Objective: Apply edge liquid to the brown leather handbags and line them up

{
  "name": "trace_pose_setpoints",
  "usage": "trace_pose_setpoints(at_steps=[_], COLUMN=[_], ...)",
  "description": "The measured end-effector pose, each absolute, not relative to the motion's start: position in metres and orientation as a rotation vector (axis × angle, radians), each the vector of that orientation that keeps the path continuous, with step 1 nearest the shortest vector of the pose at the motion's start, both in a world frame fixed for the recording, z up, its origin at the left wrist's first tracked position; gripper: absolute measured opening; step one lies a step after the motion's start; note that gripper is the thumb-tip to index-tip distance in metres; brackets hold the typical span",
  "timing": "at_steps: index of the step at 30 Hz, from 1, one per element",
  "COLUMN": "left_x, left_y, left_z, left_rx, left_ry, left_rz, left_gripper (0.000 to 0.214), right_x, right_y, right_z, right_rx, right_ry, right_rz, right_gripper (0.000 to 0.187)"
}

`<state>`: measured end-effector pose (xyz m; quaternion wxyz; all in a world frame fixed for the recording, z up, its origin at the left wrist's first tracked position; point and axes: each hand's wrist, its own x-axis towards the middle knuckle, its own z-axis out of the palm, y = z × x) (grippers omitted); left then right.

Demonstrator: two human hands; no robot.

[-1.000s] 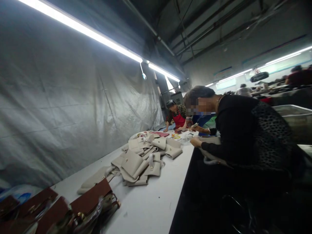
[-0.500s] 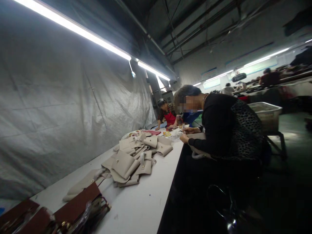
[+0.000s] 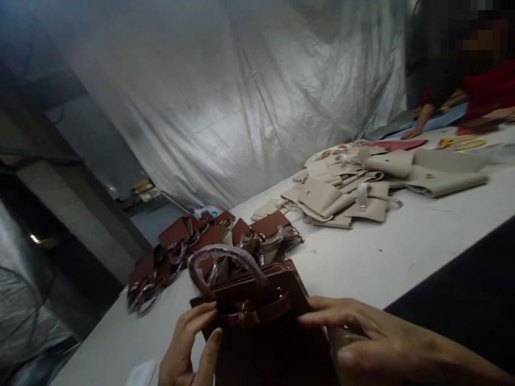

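Observation:
I hold a dark brown handbag (image 3: 261, 327) upright at the near edge of the white table (image 3: 374, 257). Its arched handle (image 3: 219, 257) is wrapped in clear plastic, and a strap with a gold clasp (image 3: 243, 308) crosses its front. My left hand (image 3: 189, 348) grips the bag's left side, thumb and fingers pinched on the flap beside the clasp. My right hand (image 3: 362, 338) holds the right side, fingers stretched along the flap's edge.
Several more brown handbags (image 3: 189, 241) lie clustered behind the one I hold. A heap of beige bag parts (image 3: 354, 187) spreads further right. Another person in a red apron (image 3: 478, 86) leans on the far end. A grey tarpaulin (image 3: 225, 96) hangs behind the table.
The view has swung left and down from the seated co-workers to the near table. My two hands and the brown handbag between them have come into view.

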<state>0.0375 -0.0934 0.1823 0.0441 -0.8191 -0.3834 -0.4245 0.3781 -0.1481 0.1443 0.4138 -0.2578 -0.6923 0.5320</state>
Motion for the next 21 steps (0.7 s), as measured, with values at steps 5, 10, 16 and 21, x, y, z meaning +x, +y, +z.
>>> trace_pose_setpoints(at_steps=[5,10,16,21], left_x=[0.062,0.074,0.096,0.114], left_y=[-0.099,-0.091,-0.069,-0.069], left_z=[0.211,0.229,0.247,0.240], left_rx=[-2.533,-2.503,-2.762,-3.100], left_ry=[-1.062,-0.948,-1.324,-1.613], left_rz=[-1.170,-0.831,-0.454,-0.308], left_gripper=[0.029,0.056,0.047,0.029], right_x=[0.373,0.366,0.361,0.361], right_y=[-0.168,-0.150,-0.128,-0.131], right_z=[0.129,0.146,0.150,0.143], right_rx=[-0.946,-0.783,-0.555,-0.603], right_ry=[-1.861,-1.866,-1.800,-1.848], right_rz=[1.261,1.174,1.322,1.316], right_gripper=[0.060,0.052,0.053,0.051])
